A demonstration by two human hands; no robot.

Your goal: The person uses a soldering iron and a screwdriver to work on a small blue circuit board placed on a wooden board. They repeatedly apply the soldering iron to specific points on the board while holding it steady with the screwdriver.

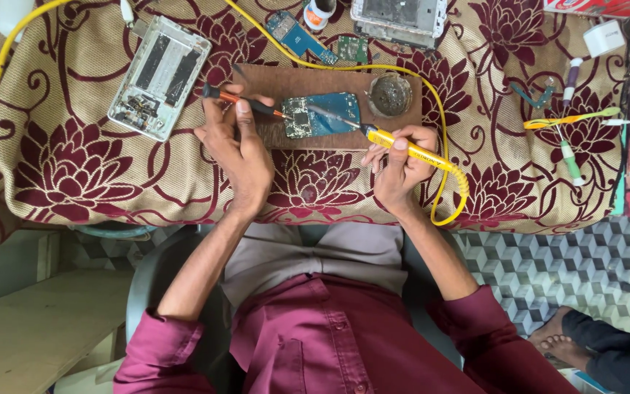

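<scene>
A blue circuit board [324,114] lies on a brown wooden board [286,82] on the cloth-covered table. My left hand [236,146] grips a thin orange-and-black tool [246,102] whose tip touches the circuit board's left part. My right hand [401,164] holds a yellow soldering iron [410,149]; its metal tip rests on the middle of the circuit board. The iron's yellow cord [442,124] loops round the wooden board.
An opened phone frame [159,75] lies at the left, another frame [399,18] and a second blue board [300,36] at the back. A round tin [389,95] sits on the wooden board. Small tools [570,120] lie right. Someone's bare feet [564,341] show lower right.
</scene>
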